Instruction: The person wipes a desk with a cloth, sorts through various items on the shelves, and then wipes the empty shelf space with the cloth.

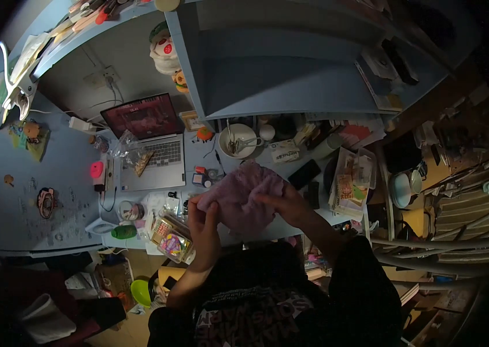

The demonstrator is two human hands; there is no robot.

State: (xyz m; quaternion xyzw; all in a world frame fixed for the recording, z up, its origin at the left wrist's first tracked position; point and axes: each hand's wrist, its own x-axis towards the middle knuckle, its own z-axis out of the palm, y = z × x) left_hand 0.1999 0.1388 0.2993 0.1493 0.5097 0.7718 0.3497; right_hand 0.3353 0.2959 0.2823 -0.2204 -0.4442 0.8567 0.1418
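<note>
A crumpled purple cloth [245,199] is held up between both hands, above the front edge of the desk. My left hand [204,222] pinches its left side, thumb on top. At the right side, my right hand [288,205] grips the cloth with the fingers partly hidden in its folds. Behind the cloth stand a white bowl [225,141] with metal cutlery in it and a tissue pack [285,151]. A black phone [304,173] lies just beyond my right hand.
An open laptop [157,165] with a plastic bag on its keyboard sits at the left. Near my left forearm is a clear box [172,243] of colourful items. Trays of papers [349,185] stand at the right. A shelf [290,110] overhangs the desk's back.
</note>
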